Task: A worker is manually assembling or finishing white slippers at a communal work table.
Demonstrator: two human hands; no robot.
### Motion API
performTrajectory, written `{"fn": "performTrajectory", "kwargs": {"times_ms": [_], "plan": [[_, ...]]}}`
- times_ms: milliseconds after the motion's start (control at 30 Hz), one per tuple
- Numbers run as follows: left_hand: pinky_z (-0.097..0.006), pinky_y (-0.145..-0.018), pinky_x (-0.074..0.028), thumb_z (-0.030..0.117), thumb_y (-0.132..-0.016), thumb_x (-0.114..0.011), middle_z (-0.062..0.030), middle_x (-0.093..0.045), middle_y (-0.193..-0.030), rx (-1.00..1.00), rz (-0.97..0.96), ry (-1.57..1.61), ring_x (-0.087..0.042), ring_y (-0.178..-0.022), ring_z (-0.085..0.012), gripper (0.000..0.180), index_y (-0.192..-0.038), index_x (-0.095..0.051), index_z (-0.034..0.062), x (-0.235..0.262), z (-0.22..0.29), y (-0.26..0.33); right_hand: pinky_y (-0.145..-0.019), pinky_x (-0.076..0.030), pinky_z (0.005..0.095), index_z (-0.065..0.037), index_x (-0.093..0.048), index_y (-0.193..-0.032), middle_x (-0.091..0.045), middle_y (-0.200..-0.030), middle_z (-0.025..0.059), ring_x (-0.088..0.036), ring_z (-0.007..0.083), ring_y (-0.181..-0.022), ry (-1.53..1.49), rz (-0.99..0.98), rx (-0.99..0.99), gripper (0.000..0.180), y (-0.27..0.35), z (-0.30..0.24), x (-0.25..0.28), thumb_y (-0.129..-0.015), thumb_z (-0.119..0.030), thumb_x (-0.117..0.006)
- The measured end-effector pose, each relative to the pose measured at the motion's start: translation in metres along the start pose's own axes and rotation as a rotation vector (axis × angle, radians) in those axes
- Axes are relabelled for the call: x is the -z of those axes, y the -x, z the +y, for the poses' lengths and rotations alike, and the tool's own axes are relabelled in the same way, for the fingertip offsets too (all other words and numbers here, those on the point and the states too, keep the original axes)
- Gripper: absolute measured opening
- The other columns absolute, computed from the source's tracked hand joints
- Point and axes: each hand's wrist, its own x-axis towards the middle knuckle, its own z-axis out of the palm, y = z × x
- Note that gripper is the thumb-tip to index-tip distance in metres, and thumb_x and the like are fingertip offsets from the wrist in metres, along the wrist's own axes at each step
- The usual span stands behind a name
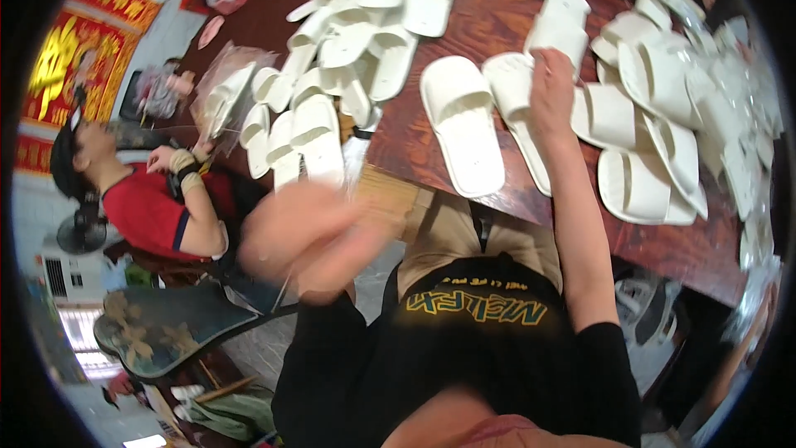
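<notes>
In front of me on the table, a white open-toed slipper lies sole down with its toe pointing away. Beside it, a second white slipper is partly covered by my right hand. That hand is closed over the slipper's strap side, its fingertips turned down; whatever they pinch is hidden. My left hand is smeared by motion, off the table's near-left edge and close to a group of white slippers. Its fingers cannot be made out.
White slippers pile up on the right beside clear plastic wrapping. The dark red wooden table ends just before my body. At the left sits a co-worker in a red shirt, near a green chair back.
</notes>
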Motion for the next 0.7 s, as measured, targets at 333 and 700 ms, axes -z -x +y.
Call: {"fn": "performTrajectory", "kwargs": {"times_ms": [333, 700], "plan": [[-0.045, -0.057, -0.050, 0.046, -0.080, -0.060, -0.0203, -0.062, -0.067, 0.594, -0.474, -0.162, -0.063, -0.063, -0.0359, 0.056, -0.095, -0.057, -0.0080, -0.204, -0.071, 0.039, -0.081, -0.043, 0.0313, 0.000, -0.061, -0.100, -0.058, -0.099, 0.0117, -0.055, 0.0231, -0.093, -0.156, 0.003, -0.049, 0.017, 0.007, -0.034, 0.020, -0.092, -0.009, -0.049], [-0.033, -0.080, -0.047, 0.006, -0.081, -0.048, -0.0185, -0.062, -0.092, 0.881, -0.019, 0.313, -0.059, -0.090, -0.0257, 0.028, -0.105, -0.056, -0.0049, -0.071, -0.093, 0.060, -0.081, -0.043, 0.0289, -0.001, -0.059, -0.099, -0.057, -0.099, 0.0117, -0.055, 0.0212, -0.090, -0.343, -0.037, 0.073, 0.014, 0.029, -0.100, 0.098, -0.086, -0.001, -0.052]]}}
